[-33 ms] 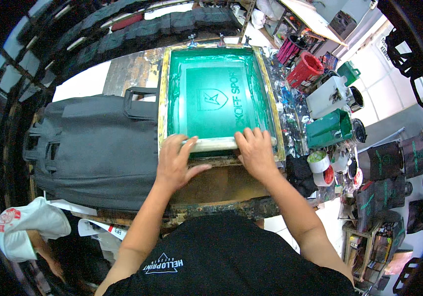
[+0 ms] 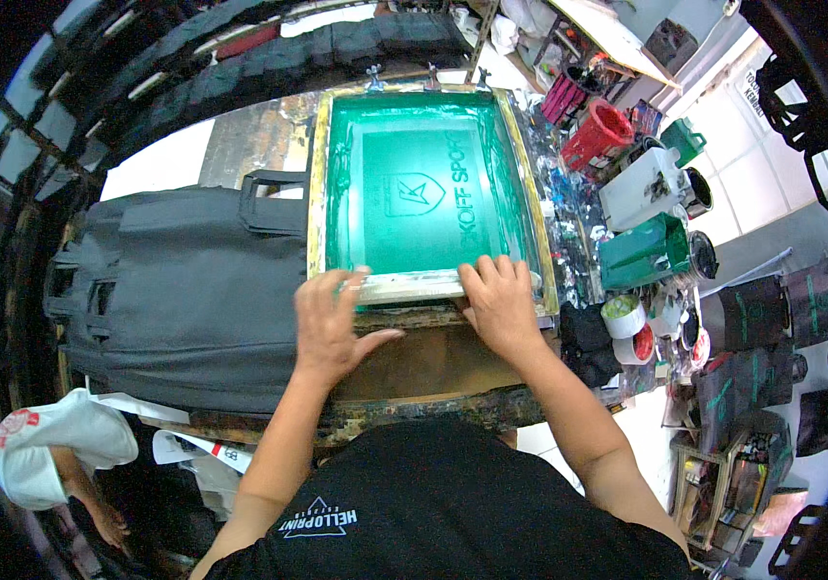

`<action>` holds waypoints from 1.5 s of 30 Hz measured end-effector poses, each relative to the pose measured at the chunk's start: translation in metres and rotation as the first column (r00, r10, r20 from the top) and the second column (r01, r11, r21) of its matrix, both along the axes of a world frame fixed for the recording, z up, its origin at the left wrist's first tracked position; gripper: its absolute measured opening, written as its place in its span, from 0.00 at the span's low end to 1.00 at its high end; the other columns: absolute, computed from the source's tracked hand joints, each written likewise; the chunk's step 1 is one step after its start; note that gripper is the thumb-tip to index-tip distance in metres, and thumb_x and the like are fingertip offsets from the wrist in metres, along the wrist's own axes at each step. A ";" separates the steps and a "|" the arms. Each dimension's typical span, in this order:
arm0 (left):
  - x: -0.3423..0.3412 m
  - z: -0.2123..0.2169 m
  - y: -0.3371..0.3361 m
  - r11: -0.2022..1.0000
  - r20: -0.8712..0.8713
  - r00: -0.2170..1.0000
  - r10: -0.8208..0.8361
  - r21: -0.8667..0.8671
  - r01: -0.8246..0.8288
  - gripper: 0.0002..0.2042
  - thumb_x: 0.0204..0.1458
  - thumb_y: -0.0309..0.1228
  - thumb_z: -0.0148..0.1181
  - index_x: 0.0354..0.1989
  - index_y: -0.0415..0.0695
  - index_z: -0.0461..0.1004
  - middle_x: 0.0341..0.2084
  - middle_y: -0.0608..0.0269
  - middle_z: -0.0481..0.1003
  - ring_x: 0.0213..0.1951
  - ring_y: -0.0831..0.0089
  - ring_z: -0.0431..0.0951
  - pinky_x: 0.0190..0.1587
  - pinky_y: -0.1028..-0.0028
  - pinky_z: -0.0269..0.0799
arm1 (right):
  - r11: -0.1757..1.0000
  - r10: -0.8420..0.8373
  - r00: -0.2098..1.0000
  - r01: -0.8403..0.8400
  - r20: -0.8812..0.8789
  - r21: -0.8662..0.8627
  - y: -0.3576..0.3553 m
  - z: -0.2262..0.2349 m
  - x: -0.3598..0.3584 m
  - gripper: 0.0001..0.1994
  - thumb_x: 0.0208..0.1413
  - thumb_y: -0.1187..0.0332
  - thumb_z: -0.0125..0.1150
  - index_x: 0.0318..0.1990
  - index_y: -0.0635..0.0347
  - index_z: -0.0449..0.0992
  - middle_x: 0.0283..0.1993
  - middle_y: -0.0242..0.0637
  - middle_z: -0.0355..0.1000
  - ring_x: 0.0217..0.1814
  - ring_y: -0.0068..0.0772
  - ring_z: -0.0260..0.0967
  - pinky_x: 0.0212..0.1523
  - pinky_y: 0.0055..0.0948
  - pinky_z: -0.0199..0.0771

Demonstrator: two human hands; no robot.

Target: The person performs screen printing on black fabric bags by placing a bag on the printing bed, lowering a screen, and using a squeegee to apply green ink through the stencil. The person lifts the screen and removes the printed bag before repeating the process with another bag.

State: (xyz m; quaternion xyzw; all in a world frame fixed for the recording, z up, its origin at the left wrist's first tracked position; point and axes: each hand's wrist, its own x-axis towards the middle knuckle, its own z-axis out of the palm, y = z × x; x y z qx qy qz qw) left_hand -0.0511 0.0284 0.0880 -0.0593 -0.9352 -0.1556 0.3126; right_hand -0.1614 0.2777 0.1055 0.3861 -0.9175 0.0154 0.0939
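Note:
A screen-printing frame [image 2: 319, 203] with yellowish edges lies on the table before me. Green ink coats its mesh [image 2: 404, 150], where a shield emblem and lettering show through. Along the frame's near end rests a pale squeegee [image 2: 412, 286]. My right hand [image 2: 503, 307] grips its right part, fingers over the top edge. At the squeegee's left end is my left hand [image 2: 327, 324], slightly blurred, with fingertips by the end and the thumb stretched away from it. Whether the left fingertips still touch it is hard to see.
Dark fabric bags [image 2: 191, 290] lie left of the frame. Clamps [image 2: 431, 77] hold its far edge. On the right stand a red bucket [image 2: 599, 135], a green container [image 2: 644, 253] and tape rolls [image 2: 624, 316]. Another person's sleeve [image 2: 66, 449] shows at lower left.
My left hand has shifted a little to the left, its fingers loosening from the squeegee's end. My right hand and the squeegee stay nearly in place.

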 end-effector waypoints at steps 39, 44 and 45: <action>-0.034 -0.054 -0.055 0.838 0.574 0.693 0.436 0.021 -0.545 0.44 0.56 0.44 0.71 0.76 0.37 0.55 0.54 0.35 0.71 0.52 0.40 0.75 0.57 0.53 0.73 | 0.987 -0.006 1.000 0.002 -0.026 -0.158 -0.065 0.276 -0.131 0.41 0.70 0.30 0.33 0.34 0.60 0.80 0.31 0.39 0.78 0.36 0.33 0.76 0.48 0.45 0.77; -0.050 -0.040 -0.057 0.816 0.561 0.758 0.332 0.233 -0.530 0.40 0.54 0.29 0.71 0.75 0.40 0.58 0.48 0.44 0.72 0.46 0.49 0.76 0.54 0.55 0.73 | 0.942 0.023 0.980 -0.087 -0.196 -0.325 -0.071 0.253 -0.157 0.39 0.71 0.32 0.34 0.37 0.61 0.81 0.35 0.44 0.81 0.41 0.37 0.78 0.58 0.50 0.74; -0.048 -0.046 -0.065 0.811 0.535 0.778 0.329 0.261 -0.523 0.39 0.54 0.28 0.71 0.74 0.39 0.60 0.46 0.45 0.72 0.45 0.50 0.76 0.53 0.56 0.74 | 0.968 -0.028 0.993 -0.002 -0.114 -0.252 -0.073 0.268 -0.135 0.39 0.71 0.32 0.34 0.38 0.61 0.81 0.35 0.45 0.81 0.41 0.38 0.78 0.60 0.51 0.72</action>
